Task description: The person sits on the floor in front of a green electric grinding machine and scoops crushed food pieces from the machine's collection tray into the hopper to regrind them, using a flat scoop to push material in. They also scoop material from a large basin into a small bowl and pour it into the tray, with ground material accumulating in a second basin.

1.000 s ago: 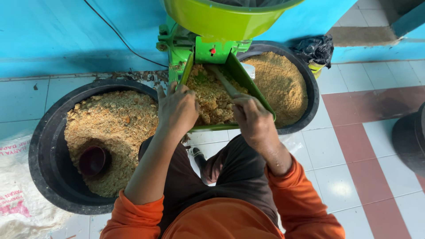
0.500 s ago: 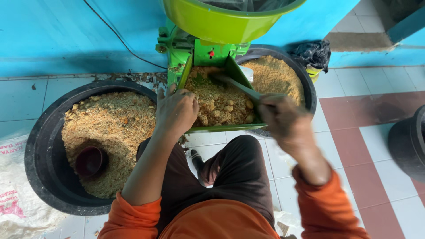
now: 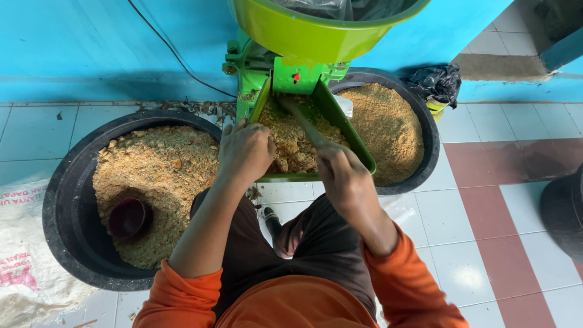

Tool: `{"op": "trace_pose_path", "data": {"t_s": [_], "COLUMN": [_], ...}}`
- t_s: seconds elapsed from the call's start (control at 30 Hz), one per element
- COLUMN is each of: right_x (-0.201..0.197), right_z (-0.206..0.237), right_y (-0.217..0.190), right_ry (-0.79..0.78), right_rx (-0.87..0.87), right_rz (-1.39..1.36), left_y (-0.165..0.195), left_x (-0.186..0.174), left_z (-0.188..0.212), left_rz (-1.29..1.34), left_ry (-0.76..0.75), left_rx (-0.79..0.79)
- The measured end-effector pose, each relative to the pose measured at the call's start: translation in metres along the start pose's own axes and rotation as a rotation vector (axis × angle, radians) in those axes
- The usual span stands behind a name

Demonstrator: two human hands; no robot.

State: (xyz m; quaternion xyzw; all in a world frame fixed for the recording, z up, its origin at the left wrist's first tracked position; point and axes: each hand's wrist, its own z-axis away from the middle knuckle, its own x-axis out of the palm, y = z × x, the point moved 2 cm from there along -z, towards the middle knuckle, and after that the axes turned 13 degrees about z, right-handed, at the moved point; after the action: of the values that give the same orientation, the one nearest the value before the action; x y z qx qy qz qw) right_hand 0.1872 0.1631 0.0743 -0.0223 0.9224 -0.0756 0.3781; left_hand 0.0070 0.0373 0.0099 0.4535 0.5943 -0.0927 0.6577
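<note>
A green machine [image 3: 285,76] with a lime hopper [image 3: 316,30] stands against the blue wall. Its green feed tray [image 3: 346,130] slopes toward me, loaded with coarse brown meal [image 3: 291,143]. My left hand [image 3: 245,152] rests on the tray's left edge, fingers in the meal. Around a thin stick [image 3: 302,121] my right hand [image 3: 341,176] is closed; the stick's far tip points up the tray toward the machine's inlet.
A big black tub [image 3: 67,200] on the left holds brown meal and a small dark maroon bowl [image 3: 126,217]. A second black tub [image 3: 425,127] of finer meal sits behind the tray. White sack [image 3: 18,255] far left; black bag [image 3: 436,82] by the wall; cable [image 3: 176,58].
My right hand has swung back left from the tray's right side to its middle, with the stick now pointing up toward the inlet. My left hand stayed on the tray's left edge.
</note>
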Motion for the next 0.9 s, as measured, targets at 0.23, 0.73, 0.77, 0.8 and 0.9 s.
{"op": "trace_pose_path", "data": {"t_s": [0.23,0.73,0.77,0.8,0.9], "right_x": [-0.048,-0.177,-0.178,-0.181,-0.189], "right_z": [-0.004,0.029,0.035,0.042,0.05], "right_y": [0.028,0.044,0.047,0.049,0.053], "right_ry": [0.029,0.048,0.062,0.073,0.051], "right_rx": [0.13,0.488,0.494,0.514,0.554], "right_rz": [0.011,-0.167,-0.193,-0.212,-0.198], "left_y": [0.008,0.055,0.049,0.043,0.025], "left_x": [-0.009,0.025,0.023,0.019,0.003], "left_z": [-0.001,-0.068,-0.075,-0.08,-0.085], "left_rz": [-0.055,-0.375,-0.303,-0.231,-0.021], "left_ry": [0.148,-0.499,-0.499,-0.499,-0.498], "left_rx": [0.14,0.525,0.468,0.411,0.241]}}
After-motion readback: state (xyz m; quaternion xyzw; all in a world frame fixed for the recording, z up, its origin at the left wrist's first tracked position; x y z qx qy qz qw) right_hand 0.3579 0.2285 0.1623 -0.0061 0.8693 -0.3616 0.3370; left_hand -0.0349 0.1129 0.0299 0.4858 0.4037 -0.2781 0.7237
